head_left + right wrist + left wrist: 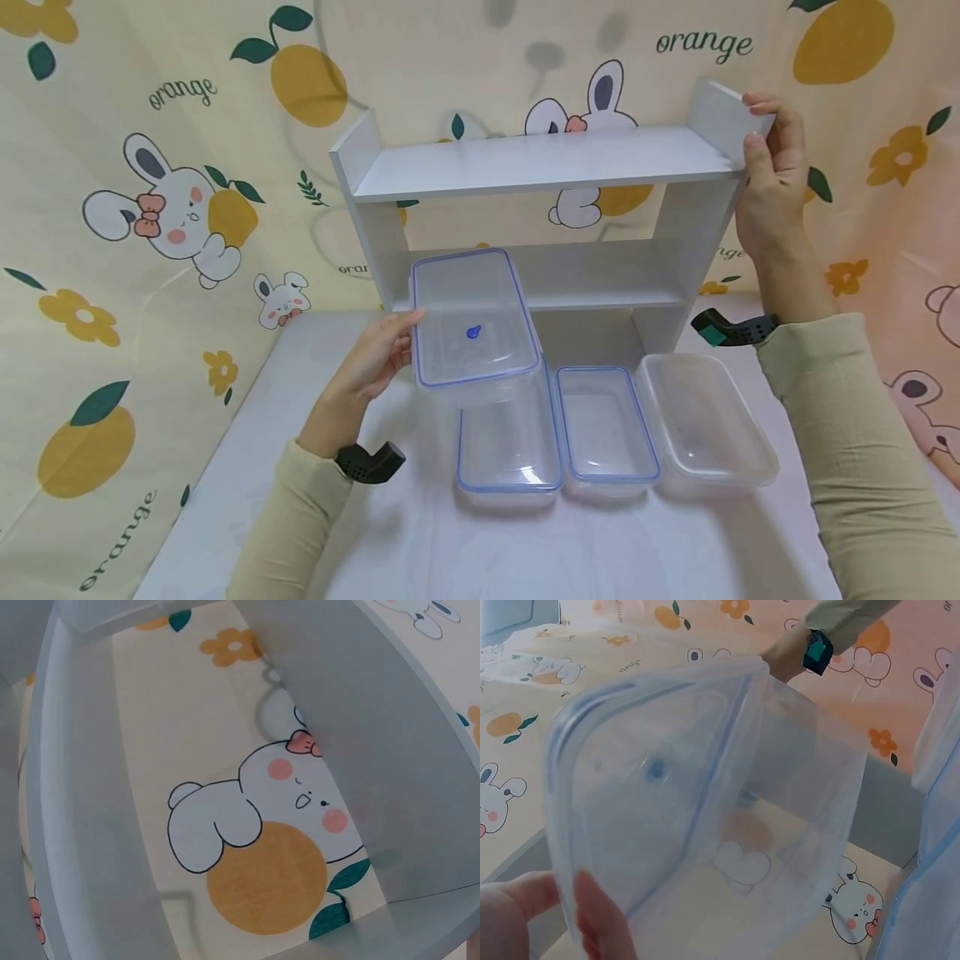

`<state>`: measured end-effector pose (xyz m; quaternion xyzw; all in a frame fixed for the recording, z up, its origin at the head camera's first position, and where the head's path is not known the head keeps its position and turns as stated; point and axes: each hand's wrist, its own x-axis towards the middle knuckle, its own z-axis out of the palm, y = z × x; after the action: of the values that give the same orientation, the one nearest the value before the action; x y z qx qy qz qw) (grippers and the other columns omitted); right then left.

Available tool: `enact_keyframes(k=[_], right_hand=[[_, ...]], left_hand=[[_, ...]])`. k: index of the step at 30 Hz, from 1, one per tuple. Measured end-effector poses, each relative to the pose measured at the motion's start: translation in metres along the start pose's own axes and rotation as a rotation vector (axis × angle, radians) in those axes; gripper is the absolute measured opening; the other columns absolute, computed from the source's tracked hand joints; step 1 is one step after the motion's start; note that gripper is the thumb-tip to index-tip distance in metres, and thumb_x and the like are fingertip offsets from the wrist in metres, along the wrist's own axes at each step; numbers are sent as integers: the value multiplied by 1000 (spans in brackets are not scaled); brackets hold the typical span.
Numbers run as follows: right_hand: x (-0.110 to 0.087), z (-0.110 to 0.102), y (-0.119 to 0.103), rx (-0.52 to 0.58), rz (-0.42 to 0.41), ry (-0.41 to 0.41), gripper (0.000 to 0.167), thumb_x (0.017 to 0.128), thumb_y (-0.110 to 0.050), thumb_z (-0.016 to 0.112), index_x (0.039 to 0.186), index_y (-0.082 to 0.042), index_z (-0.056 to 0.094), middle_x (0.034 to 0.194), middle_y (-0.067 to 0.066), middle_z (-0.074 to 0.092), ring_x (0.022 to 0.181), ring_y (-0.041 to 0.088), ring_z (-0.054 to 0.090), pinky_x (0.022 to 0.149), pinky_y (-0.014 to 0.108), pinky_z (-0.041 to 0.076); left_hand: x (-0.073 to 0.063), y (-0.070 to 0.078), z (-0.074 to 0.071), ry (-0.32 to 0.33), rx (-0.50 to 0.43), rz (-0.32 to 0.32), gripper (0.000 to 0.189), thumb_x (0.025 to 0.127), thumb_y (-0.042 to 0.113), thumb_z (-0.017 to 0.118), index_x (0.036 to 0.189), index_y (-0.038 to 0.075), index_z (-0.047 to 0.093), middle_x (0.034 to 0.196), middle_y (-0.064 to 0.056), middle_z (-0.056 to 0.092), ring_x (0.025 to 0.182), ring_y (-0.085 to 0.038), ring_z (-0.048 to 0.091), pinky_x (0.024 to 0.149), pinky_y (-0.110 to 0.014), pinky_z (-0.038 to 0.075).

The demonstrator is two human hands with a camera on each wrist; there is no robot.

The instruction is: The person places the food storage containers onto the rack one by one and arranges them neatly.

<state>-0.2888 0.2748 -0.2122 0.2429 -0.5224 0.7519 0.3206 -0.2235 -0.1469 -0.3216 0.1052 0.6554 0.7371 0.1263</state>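
Observation:
My left hand (375, 358) grips the left edge of a clear plastic food container (476, 292) with a blue-sealed lid, held up before the shelf's lower left part. In the left wrist view, the thumb and fingers pinch the rim of this container (645, 817). At the upper right, my right hand (776, 183) holds the side panel of a white shelf rack (540, 162), thumb on the near side and fingers over the top edge. The right wrist view looks through a shelf compartment (82, 787); the hand's grip is hidden there.
Below the raised container, another blue-sealed container (510, 454) stands on the white table (570, 550). To its right are a smaller blue-sealed container (607, 425) and a wide clear one (708, 417) with no blue seal. A patterned cloth (187, 333) hangs behind.

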Motion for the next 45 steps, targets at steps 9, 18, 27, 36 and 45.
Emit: enact_keyframes(k=[9,18,27,36,45], right_hand=[[1,-1,2,-5,-3,10,24,98,3,37,111,-11,52,133,1,47,135,15,35,123,27,19],[1,-3,4,-13,-11,-6,23,99,1,38,112,-11,52,132,0,48,134,16,36,122,28,20],[-1,0,2,-1,4,11,23,99,1,38,112,-11,52,132,0,48,133,15,37,121,28,22],[2,-4,9,-31,-82,-29,23,98,2,37,112,-9,52,135,6,48,131,20,39,118,32,27],[0,0,2,16,-8,6,22,98,3,37,110,-10,51,131,1,48,131,16,38,120,29,24]], left_hand=[[1,6,4,12,38,4,25,104,26,33,115,6,43,74,11,68,59,0,63,50,-12,51],[0,9,5,25,-53,-48,20,104,26,37,105,10,50,75,10,67,63,-2,61,53,-13,52],[-7,11,0,0,-210,-72,16,100,13,41,98,8,57,78,7,64,71,-3,58,64,-14,53],[-7,11,0,4,-254,-72,19,98,8,42,95,7,61,89,4,65,79,-4,60,71,-15,53],[1,12,2,86,-337,-122,13,98,6,44,111,1,44,82,3,64,74,-4,61,69,-13,53]])
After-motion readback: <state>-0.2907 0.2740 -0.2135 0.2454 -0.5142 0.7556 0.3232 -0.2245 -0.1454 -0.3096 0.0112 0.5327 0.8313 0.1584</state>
